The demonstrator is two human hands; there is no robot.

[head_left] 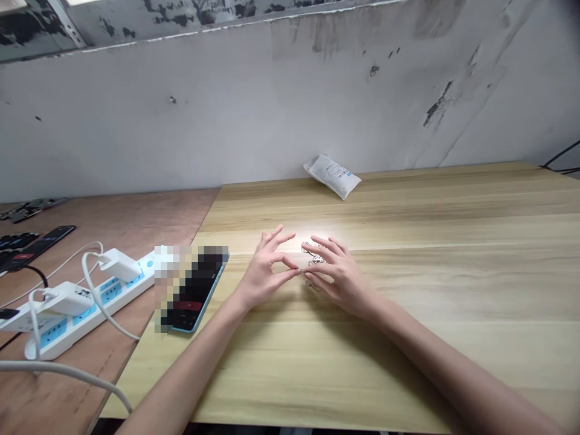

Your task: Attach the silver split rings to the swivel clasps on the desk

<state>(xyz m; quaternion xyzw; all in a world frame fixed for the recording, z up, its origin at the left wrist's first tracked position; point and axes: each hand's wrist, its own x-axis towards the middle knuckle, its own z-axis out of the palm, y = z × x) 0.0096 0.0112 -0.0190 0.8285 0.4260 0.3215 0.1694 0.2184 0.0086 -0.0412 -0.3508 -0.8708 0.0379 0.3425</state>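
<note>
Over the middle of the wooden table, the thumb and index fingertip of my left hand (266, 273) are pinched together, with the other fingers raised. My right hand (347, 279) pinches in the same way from the other side, and the fingertips of both hands meet at a tiny piece too small to name. Beneath and behind my right fingers lies a small heap of thin, dark metal loops (316, 260), perhaps rings or chain. My right hand partly hides the heap.
A white printed packet (334, 175) lies near the wall. Left of my hands is a phone (199, 293), partly blurred out. Farther left, a white power strip (97, 305) with plugged chargers and cables rests on a brown board (149, 211), beside another dark phone (43, 244).
</note>
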